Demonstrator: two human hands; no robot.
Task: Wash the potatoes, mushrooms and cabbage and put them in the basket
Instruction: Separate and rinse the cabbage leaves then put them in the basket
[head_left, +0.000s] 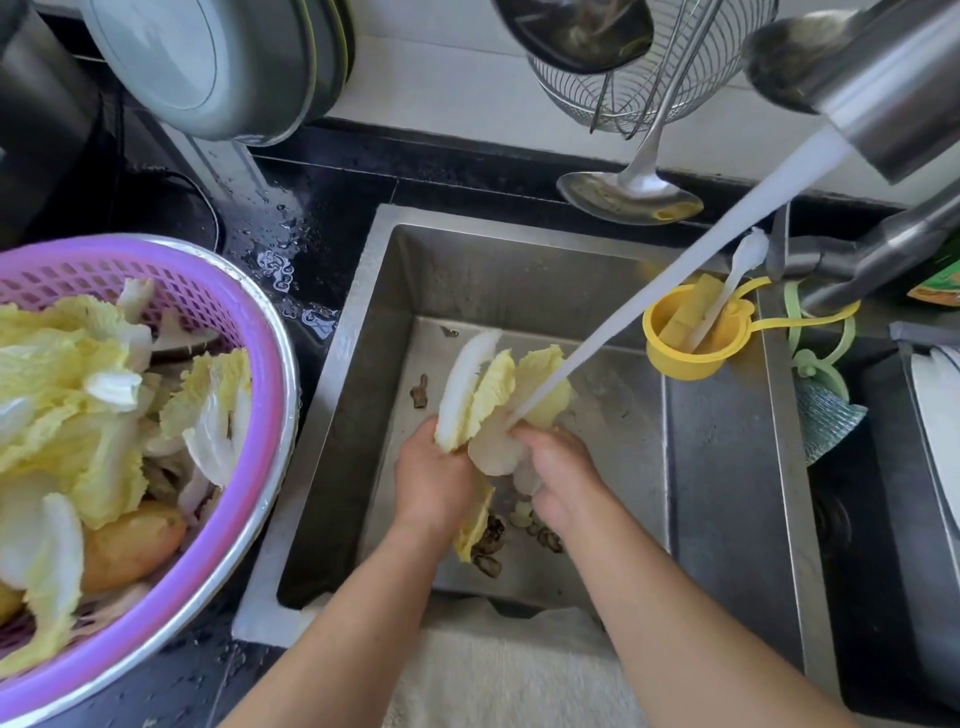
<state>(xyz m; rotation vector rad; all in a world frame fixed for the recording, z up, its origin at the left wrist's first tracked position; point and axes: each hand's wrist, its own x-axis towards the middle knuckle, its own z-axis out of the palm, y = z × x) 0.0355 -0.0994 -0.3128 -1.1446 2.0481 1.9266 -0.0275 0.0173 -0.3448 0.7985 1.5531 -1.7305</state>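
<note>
Towel: a pale towel (498, 675) lies over the sink's near edge at the bottom centre of the frame, under both forearms.
Left grip: the left hand (434, 480) is curled round the stems of the cabbage leaves (498, 395), holding them over the sink at frame centre.
Right grip: the right hand (558, 478) grips the white base of the same leaves from the right side; the 2 hands sit just beside each other.
Scraps: dark mushroom pieces (491, 543) lie on the sink floor just below the hands.
Sink: the steel sink (571, 270) fills the middle of the frame, set into a wet black surface (322, 208).
Water: a white stream (670, 275) runs from the tap (893, 104) at the upper right down onto the leaves, right at the right hand's fingers.
Basket: the purple basket (228, 467) sits in a metal bowl at the left edge, holding washed cabbage (78, 395) and a potato (132, 543).
Yellow cup: a yellow holder (691, 358) hangs at the sink's right wall.
Far: a ladle (623, 195) rests on the back rim; a wire rack (649, 67) hangs at the top.
</note>
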